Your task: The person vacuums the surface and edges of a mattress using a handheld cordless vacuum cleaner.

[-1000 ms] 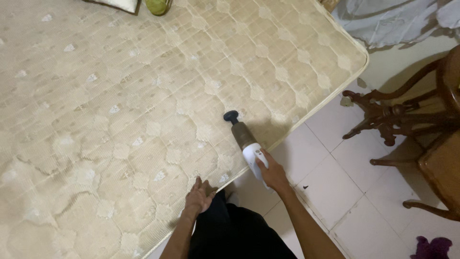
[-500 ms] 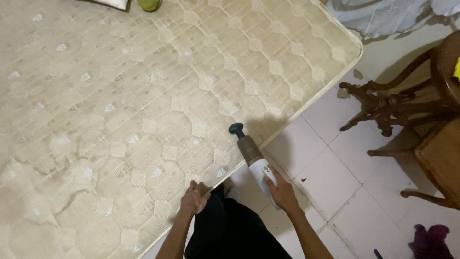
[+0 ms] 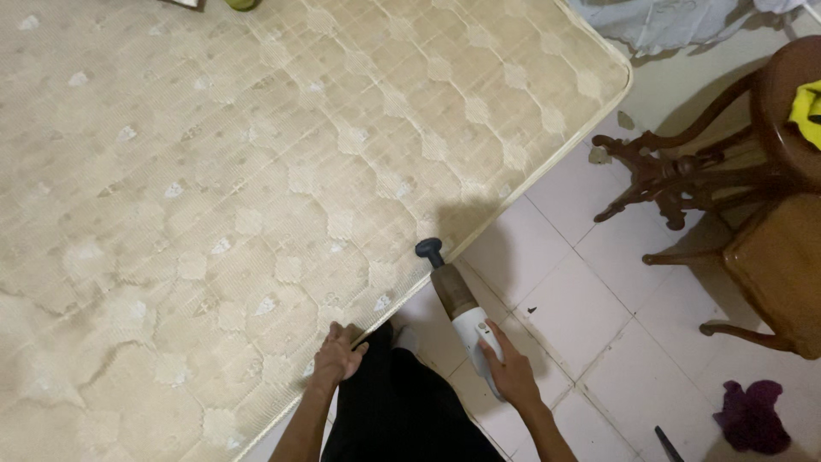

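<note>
My right hand [image 3: 511,370] grips the white handle of a small handheld vacuum [image 3: 457,308] with a brown dust chamber and a dark round nozzle. The nozzle [image 3: 428,249] touches the near edge of a bare beige quilted mattress [image 3: 256,154]. At that same edge, further left, my left hand [image 3: 338,356] rests flat with fingers spread and nothing in it. My dark trousers [image 3: 402,411] show between the two arms.
White floor tiles [image 3: 581,291] lie right of the mattress. Carved dark wooden furniture [image 3: 684,184] and a wooden stool [image 3: 774,274] stand at the right. A purple cloth [image 3: 753,415] lies on the floor at lower right. Pale fabric [image 3: 667,21] is bunched at the top right.
My right hand has drawn the vacuum back toward me, sliding the nozzle from the mattress surface down to its near edge. The left hand stays on the edge.
</note>
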